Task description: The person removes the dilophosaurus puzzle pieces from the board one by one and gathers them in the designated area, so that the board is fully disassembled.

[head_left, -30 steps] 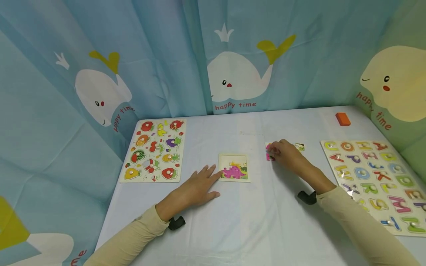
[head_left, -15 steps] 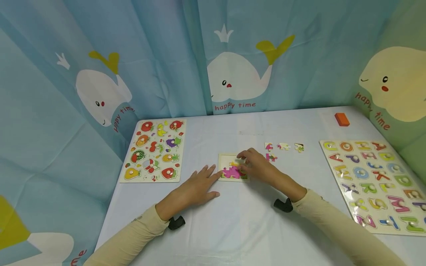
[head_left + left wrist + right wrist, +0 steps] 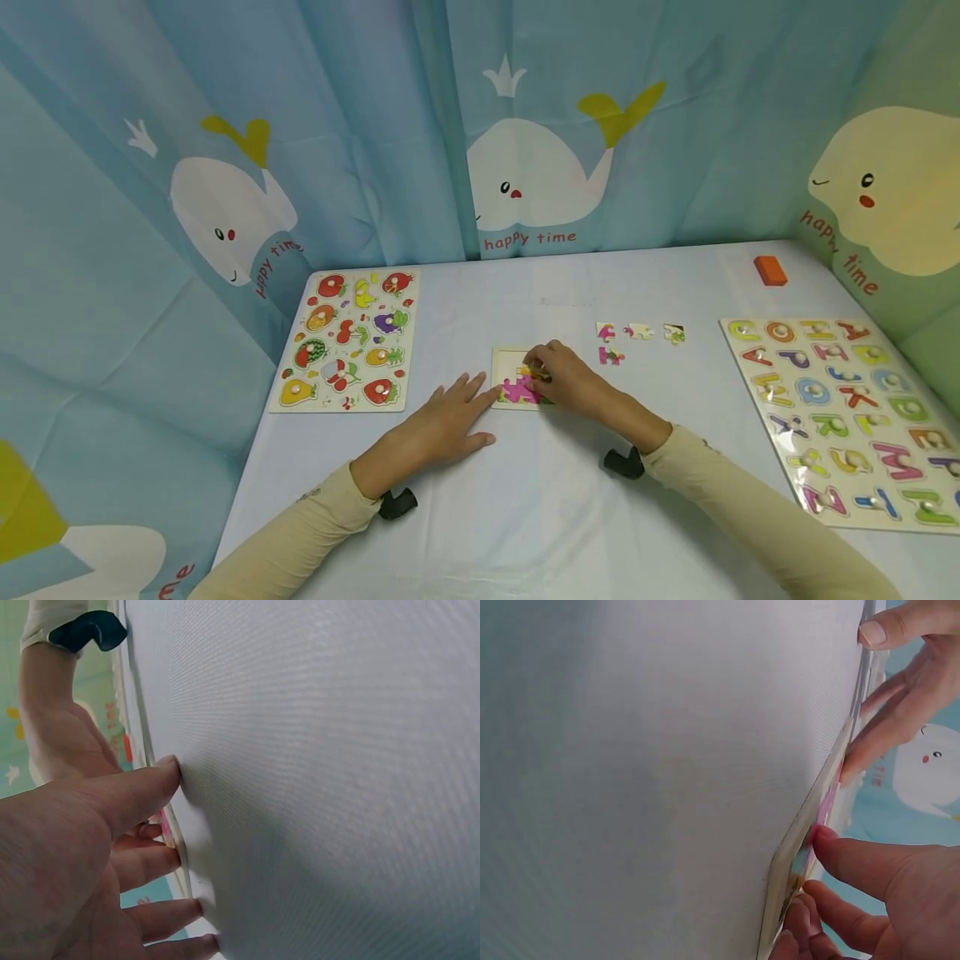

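A small square puzzle board (image 3: 504, 360) with a pale frame lies mid-table, partly filled with a pink dinosaur picture. My left hand (image 3: 442, 421) lies flat with fingers spread, its index fingertip resting on the board's left edge. Over the board's right side, my right hand (image 3: 573, 382) pinches a jigsaw piece with thumb and fingers; the piece is mostly hidden. The right wrist view shows its thumb (image 3: 855, 859) against the board's picture surface. Right of the board lie several loose pieces, among them a pink one (image 3: 611, 356) and a green-edged one (image 3: 674, 333).
A fruit peg board (image 3: 345, 342) lies at the left of the table. An alphabet peg board (image 3: 847, 417) lies at the right, with an orange block (image 3: 770, 270) behind it. A blue whale-print curtain (image 3: 420, 125) hangs around the table's back and sides.
My right hand has moved left from the loose pieces to the puzzle board, then shifted slightly further left over it. The left hand stays in place.
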`<move>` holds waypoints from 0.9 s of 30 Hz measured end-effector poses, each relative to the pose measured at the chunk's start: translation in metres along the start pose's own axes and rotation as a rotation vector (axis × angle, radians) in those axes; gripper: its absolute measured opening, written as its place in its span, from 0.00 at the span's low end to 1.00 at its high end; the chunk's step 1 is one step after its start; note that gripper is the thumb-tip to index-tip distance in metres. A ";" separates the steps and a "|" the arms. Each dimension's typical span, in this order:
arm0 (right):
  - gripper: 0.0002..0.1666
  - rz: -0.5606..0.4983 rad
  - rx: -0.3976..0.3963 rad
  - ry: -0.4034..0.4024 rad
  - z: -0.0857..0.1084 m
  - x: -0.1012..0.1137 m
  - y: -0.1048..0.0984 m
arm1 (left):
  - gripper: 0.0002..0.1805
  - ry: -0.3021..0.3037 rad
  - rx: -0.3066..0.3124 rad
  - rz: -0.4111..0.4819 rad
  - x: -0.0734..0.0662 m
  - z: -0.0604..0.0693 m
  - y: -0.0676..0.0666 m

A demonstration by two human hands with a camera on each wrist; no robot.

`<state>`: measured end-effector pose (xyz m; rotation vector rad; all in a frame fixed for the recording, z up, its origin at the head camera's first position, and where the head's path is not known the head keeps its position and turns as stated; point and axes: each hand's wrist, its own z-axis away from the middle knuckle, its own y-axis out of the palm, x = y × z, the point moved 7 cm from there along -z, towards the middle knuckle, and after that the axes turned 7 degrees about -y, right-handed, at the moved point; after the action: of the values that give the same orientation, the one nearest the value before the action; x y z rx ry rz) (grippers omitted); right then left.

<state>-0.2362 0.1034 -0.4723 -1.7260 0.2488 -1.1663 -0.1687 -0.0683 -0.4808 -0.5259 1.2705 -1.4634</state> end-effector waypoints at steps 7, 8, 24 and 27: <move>0.20 -0.005 0.008 0.005 0.000 0.000 -0.002 | 0.40 0.009 -0.007 0.000 0.000 0.001 0.000; 0.20 -0.001 0.004 0.012 0.000 0.000 -0.002 | 0.40 0.011 -0.009 0.001 0.000 0.001 0.000; 0.09 -0.149 -0.128 0.028 0.002 -0.004 -0.021 | 0.40 0.022 -0.013 0.010 0.000 0.001 -0.001; 0.05 -0.163 -0.153 0.055 0.005 -0.013 -0.035 | 0.40 0.019 -0.011 0.015 0.000 0.001 0.000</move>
<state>-0.2509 0.1313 -0.4512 -1.8775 0.2398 -1.3443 -0.1677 -0.0687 -0.4802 -0.5098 1.2950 -1.4526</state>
